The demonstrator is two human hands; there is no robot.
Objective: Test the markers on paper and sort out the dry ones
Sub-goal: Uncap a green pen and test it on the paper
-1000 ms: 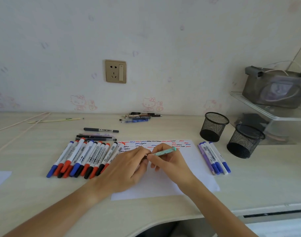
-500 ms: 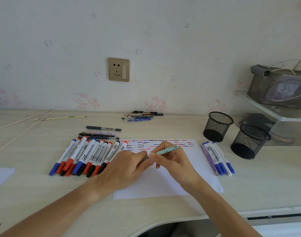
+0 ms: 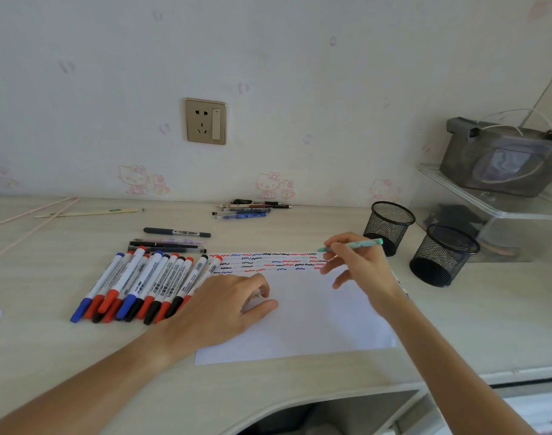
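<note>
A white paper (image 3: 300, 324) lies on the desk, with rows of red, blue and black squiggles (image 3: 268, 262) along its top edge. Left of it lies a row of several whiteboard markers (image 3: 143, 284) with red, blue and black caps. My right hand (image 3: 359, 262) holds a teal pen (image 3: 351, 244) level above the paper's top right corner, its tip pointing left. My left hand (image 3: 227, 306) rests on the paper's left part with loosely curled fingers. A few markers to the right of the paper are almost hidden behind my right forearm.
Two black mesh cups (image 3: 389, 224) (image 3: 442, 255) stand at the right. A black marker (image 3: 177, 232) and thin pens (image 3: 166, 246) lie behind the marker row, more pens (image 3: 249, 210) by the wall. A clear shelf (image 3: 488, 204) carries a grey bag (image 3: 500, 158).
My hands were together at the teal pen over the paper. They have parted: the right hand carried the pen up and to the right, and the left hand stayed on the paper.
</note>
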